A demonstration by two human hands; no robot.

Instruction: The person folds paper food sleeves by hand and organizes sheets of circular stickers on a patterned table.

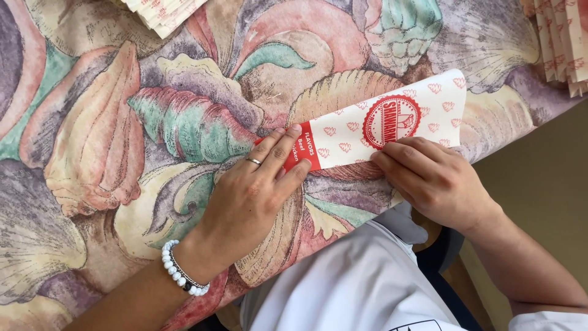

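Note:
A white paper sleeve [373, 125] with a red band, a round red emblem and small red marks lies slanted on a flowered tablecloth [122, 153]. My left hand [254, 193], with a ring and a white bead bracelet, presses flat on its red lower end. My right hand [432, 178] lies with fingertips on the sleeve's lower edge, near the emblem. Both hands hold the paper down against the cloth.
A stack of similar printed papers [162, 12] sits at the top left edge, and another fanned stack [560, 43] at the top right. The table's edge [527, 129] runs diagonally at the right; my white shirt [355, 282] shows below.

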